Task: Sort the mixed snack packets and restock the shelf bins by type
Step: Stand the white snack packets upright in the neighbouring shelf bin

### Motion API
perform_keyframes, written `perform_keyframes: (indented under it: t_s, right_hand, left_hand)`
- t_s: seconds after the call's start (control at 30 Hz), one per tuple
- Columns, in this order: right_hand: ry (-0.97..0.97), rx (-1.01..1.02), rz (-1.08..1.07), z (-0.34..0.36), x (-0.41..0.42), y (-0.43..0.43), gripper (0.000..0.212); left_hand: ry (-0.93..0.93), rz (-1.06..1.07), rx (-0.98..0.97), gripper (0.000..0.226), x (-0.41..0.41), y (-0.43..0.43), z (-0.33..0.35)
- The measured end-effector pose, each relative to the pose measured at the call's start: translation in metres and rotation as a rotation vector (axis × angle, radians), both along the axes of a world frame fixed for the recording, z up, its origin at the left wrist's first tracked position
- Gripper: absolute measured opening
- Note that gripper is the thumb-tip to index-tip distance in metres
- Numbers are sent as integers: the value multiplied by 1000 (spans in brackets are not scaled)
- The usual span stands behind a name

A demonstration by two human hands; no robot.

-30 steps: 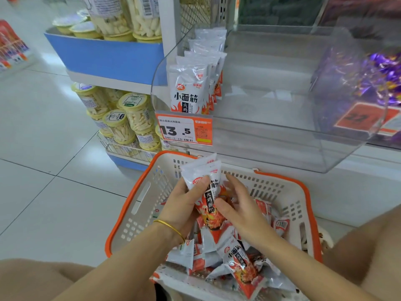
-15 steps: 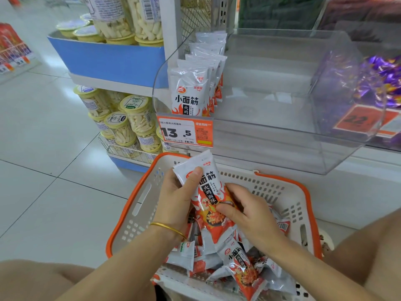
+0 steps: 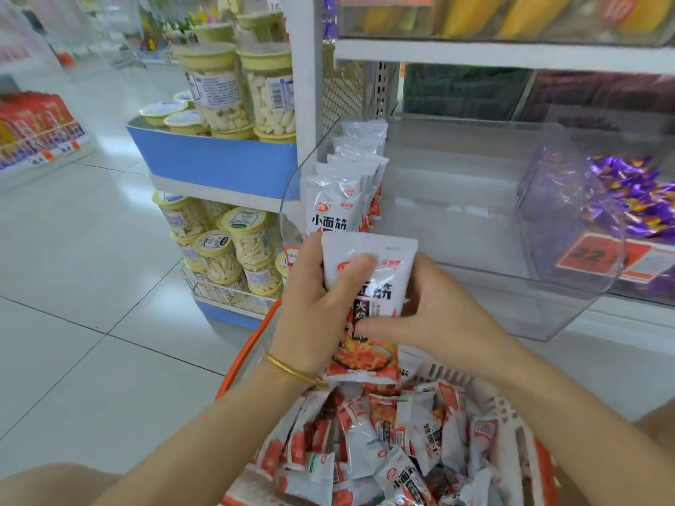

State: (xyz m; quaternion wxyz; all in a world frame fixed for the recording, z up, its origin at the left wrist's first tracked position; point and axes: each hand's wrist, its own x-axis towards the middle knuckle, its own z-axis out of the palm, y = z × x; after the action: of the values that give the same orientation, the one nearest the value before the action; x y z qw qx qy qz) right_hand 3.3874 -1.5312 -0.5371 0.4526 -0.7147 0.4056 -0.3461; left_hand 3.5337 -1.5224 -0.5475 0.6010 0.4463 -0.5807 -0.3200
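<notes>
Above the basket [image 3: 247, 356], just in front of the shelf: both hands hold one upright packet [image 3: 380, 255], white at the top, red-orange at the bottom, with dark print in the middle. I cannot tell whether more packets are stacked behind it.

Left hand [image 3: 310, 312]: thumb lies across the upper front of the packet and the fingers wrap behind its left edge, a firm grasp. A gold bracelet [image 3: 292, 370] sits on that wrist.

Right hand [image 3: 442, 323]: thumb presses the lower front of the packet and the fingers curl behind its right edge, also grasping.

Basket: orange rim, pale slotted walls, low in the view. It holds a heap of loose packets [image 3: 387, 436] of the same white and red kind, lying at all angles.

Clear bin [image 3: 475, 272]: on the shelf behind the hands. A row of packets [image 3: 334, 202] stands upright against its left wall, front to back, same print as the held one. The rest of the bin floor shows bare plastic.

Neighbouring bin [image 3: 540, 184], to the right: holds purple sweets [image 3: 635, 199], with an orange price tag [image 3: 599, 257] at its front.

Left of the shelf post: a blue stand [image 3: 219, 162] carries jars [image 3: 233, 100] with yellow-green lids filled with pale sticks, and more such jars stand on the tier below.
</notes>
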Motion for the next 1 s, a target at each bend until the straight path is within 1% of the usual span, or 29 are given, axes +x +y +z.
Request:
perform_keyframes:
  t_s: [0.07,0.1,0.2,0.27,0.37,0.53,0.6,0.7,0.77,0.8,0.9,0.93,1.0]
  right_hand:
    - [-19,-65,-23,27,7,-21,55]
    - [-36,-95,-43,39,10,-34,52]
    - [-128,-168,-142,59,19,-68,45]
    - [-179,-185,-183,60,29,-83,44]
    - [-124,-240,-203,48,48,-90,46]
    - [11,-320,-254,23,67,-89,49]
    - [72,-332,-279,21,68,-91,46]
    - [89,-266,-202,23,65,-95,31]
    - [93,-219,-142,23,64,-96,31]
    - [100,-205,-111,24,63,-96,32]
    - [120,-155,12,26,55,-98,31]
    - [75,-104,12,28,49,-99,30]
    - [-73,24,-147,29,36,-104,25]
  left_hand:
    - [-17,-16,-37,11,7,-18,29]
    - [-13,-23,-45,6,13,-28,41]
    - [-42,85,-63,28,38,-55,58]
    - [-66,156,-70,25,55,-66,54]
    - [-107,178,-88,22,71,-72,40]
    - [-164,81,-124,44,74,-77,33]
    - [-239,28,-153,49,70,-78,35]
    - [-393,-10,-217,46,68,-85,33]
    - [-529,61,-227,43,68,-93,29]
    - [-587,103,-221,46,69,-96,28]
    - [-678,155,-229,51,69,-102,33]
    - [-697,165,-244,50,70,-102,35]
    - [-715,179,-256,46,73,-104,37]
